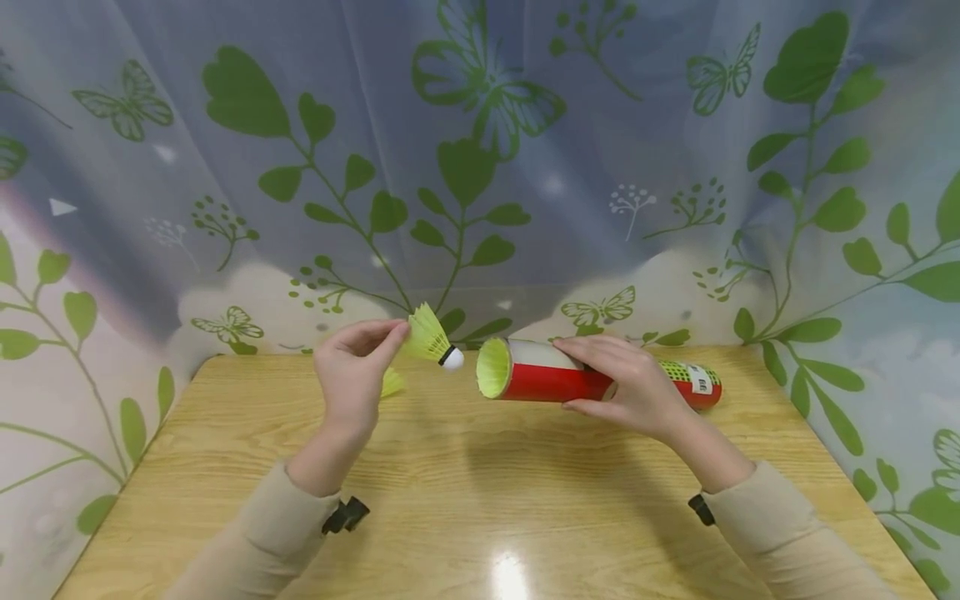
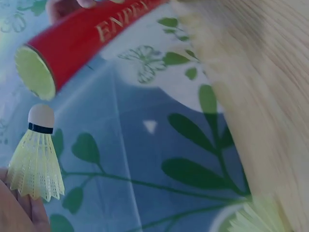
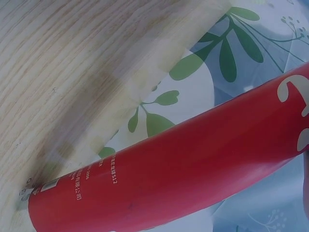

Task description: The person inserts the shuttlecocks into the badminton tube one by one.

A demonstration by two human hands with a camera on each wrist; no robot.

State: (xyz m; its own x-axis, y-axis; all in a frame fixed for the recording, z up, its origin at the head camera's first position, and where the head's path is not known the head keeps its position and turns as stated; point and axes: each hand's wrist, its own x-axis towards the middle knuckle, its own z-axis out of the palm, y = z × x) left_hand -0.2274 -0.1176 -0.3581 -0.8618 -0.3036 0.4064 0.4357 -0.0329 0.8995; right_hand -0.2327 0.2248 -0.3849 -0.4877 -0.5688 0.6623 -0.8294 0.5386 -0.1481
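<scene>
My left hand (image 1: 351, 379) pinches a yellow shuttlecock (image 1: 427, 333) by the edge of its skirt, between thumb and fingers. Its white cork tip, banded in black, points right toward the mouth of a red shuttlecock tube (image 1: 551, 382). A short gap separates the tip from the tube in the head view. My right hand (image 1: 630, 379) grips the tube around its middle, holding it nearly level. Yellow fills the tube's open end (image 2: 36, 72) in the left wrist view. The right wrist view shows the tube's red side (image 3: 169, 169) with printed lettering.
Another yellow shuttlecock (image 1: 392, 382) lies on the wooden table (image 1: 450, 500) behind my left hand, partly hidden by it. A patterned curtain (image 1: 480, 208) with green leaves and butterflies hangs along the table's back edge and both sides.
</scene>
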